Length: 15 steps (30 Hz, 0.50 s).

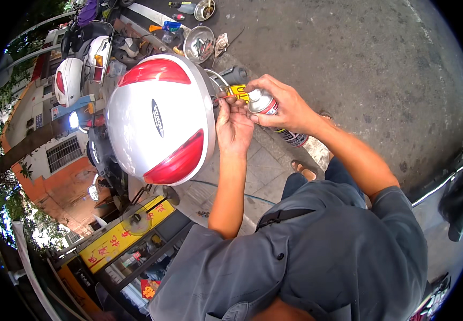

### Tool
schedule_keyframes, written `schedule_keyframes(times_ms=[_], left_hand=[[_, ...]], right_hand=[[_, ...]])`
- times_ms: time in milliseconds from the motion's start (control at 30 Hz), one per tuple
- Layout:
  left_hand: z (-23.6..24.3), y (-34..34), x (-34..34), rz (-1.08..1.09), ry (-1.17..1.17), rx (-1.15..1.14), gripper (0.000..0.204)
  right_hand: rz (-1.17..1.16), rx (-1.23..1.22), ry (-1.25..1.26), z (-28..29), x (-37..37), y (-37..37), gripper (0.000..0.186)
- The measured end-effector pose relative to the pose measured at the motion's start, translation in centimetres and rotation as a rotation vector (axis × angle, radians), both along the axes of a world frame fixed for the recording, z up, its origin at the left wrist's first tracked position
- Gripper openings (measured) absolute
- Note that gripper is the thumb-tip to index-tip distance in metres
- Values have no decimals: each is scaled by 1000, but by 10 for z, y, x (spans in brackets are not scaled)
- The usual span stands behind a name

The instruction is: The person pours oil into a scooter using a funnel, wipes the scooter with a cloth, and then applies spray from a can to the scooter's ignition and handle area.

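My right hand (287, 107) grips an aerosol spray can (294, 137), its forefinger at the silver top. The can is tilted, with its top toward a white motorcycle top case (132, 123) that has red reflector panels. My left hand (235, 124) is palm up beside the case's edge, its fingers curled and dirty. A thin red straw-like piece (230, 97) shows at the left fingertips; whether they pinch it or only touch it is hard to make out. Just beyond the fingers is a yellow number plate (238, 92).
Metal bowls (199, 45) with small parts and loose tools lie on the ground at the upper left. Parked scooters (89, 59) stand at the far left. A yellow-signed cabinet (127, 235) is at the lower left. Grey pavement (349, 53) stretches across the upper right.
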State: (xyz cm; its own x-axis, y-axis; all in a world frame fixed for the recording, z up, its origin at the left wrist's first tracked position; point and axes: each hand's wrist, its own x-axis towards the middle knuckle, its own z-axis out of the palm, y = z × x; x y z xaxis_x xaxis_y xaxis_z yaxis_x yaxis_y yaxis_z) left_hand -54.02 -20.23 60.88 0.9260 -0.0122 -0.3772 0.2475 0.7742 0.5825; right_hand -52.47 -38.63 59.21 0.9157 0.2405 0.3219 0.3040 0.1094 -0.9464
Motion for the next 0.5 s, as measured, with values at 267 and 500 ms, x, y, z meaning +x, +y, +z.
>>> schedule_keyframes(times_ms=[267,500], left_hand=[[-1,-16,5,19,-4,10,18],[0,-30,-30,-341,143,123,34]], right_hand=[[-39,80,-8,-4,7,-7,56],[-151,195,348,-21,-11,-62,65]])
